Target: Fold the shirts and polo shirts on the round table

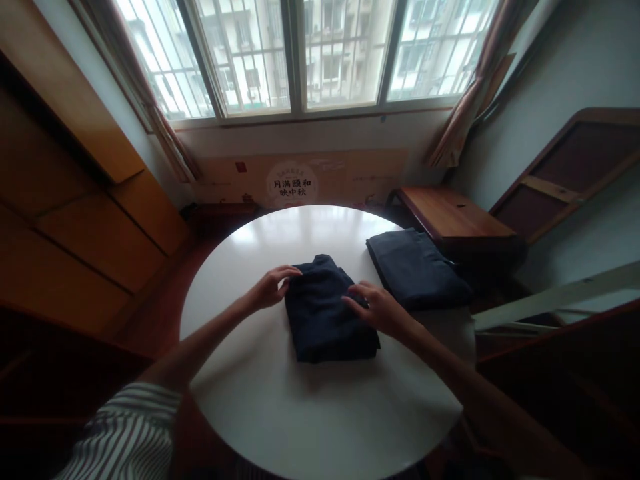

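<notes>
A folded dark navy garment [327,320], probably trousers, lies in front of me on a white round-edged table [240,373]. My left hand [273,287] is at its upper left corner, with thumb and fingers apart and the fingertips touching the cloth. Over the right side of the garment rests my right hand [380,308], its fingers stretched out and the thumb separate. Neither hand appears to grip the fabric. To the right, a stack of folded dark clothing [417,267] lies near the table's right edge.
A wooden side table [455,210] stands beyond the right edge, and a folding frame [565,187] leans on the wall. Wooden cabinets [95,247] line the left. Behind the table, a printed cardboard panel [350,173] sits below the barred window [340,60].
</notes>
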Demonstrator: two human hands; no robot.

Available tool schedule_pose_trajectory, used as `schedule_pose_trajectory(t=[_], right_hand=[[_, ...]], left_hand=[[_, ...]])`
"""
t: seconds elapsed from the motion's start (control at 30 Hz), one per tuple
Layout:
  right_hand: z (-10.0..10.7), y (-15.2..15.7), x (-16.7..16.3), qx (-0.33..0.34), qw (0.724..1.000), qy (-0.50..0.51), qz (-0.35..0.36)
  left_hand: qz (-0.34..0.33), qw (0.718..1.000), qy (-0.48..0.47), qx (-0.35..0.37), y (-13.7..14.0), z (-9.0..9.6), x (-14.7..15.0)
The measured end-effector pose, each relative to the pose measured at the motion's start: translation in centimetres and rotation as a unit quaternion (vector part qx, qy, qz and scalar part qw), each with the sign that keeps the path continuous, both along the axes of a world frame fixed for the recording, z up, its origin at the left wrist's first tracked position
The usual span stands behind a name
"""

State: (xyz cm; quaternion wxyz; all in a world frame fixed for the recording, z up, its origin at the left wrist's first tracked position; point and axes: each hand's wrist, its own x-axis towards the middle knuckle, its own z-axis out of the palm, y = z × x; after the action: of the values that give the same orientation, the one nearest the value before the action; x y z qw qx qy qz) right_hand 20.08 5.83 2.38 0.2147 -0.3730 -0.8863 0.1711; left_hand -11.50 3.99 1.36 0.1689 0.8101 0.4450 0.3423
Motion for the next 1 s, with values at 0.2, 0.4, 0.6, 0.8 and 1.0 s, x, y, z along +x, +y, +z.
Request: schedule_pose_trajectory(t=[0.2, 0.4, 0.6, 0.8, 1.0], right_hand=[[-1.9, 2.6, -3.2, -0.059, 0.991, -0.026, -0.116], [-2.7, 1.8, -2.3, -0.056, 0.991, 0.006, -0.123], [-1.9, 3.0, -1.5, -0.046, 0.993, 0.036, -0.104], [0.0, 8.1, -5.0, -0.032, 0.994, 0.107, 0.001], [-1.3, 10.6, -7.7, -0.088, 0.995, -0.013, 0.055]], left_hand=[[0.034, 0.996, 0.021, -0.081, 5.6, -1.1, 1.5], [0.030, 0.983, -0.050, -0.174, 6.4, -1.6, 2.0], [0.001, 0.984, -0.041, -0.174, 5.4, -1.2, 1.0], [0.016, 0.992, -0.056, -0.115, 5.1, -2.1, 2.0], [0.049, 0.998, -0.024, -0.011, 5.0, -3.6, 3.6]])
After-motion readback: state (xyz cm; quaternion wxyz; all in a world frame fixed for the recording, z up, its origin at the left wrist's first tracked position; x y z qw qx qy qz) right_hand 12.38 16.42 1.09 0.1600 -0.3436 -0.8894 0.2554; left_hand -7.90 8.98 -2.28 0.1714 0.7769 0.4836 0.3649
